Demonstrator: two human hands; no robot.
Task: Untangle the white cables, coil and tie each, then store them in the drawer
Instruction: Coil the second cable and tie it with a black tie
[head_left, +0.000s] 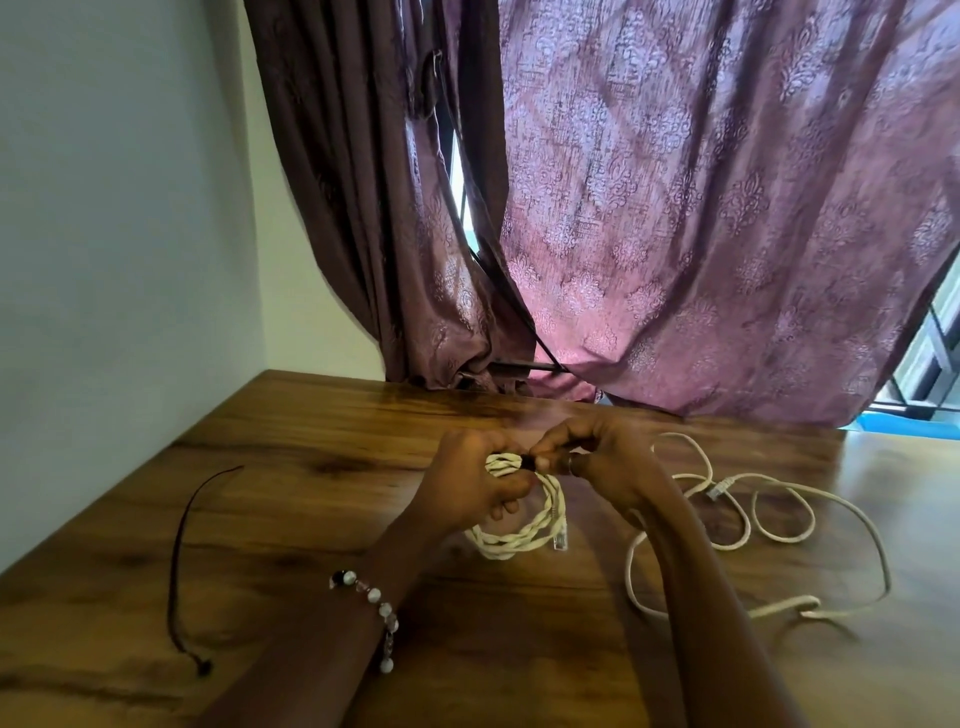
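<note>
Gripping the coiled white cable (511, 512) at frame centre with left hand (470, 480), pinching a dark tie (527, 462) with right hand (587, 462), risking loops springing loose if the pinch slips.

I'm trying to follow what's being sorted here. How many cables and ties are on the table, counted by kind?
White cables: 2, the coiled cable gripped by the left hand, and the loose cable lying on the table.
Dark ties: 2, one tie pinched by the right hand, one spare tie lying apart.
Total: 4
</note>
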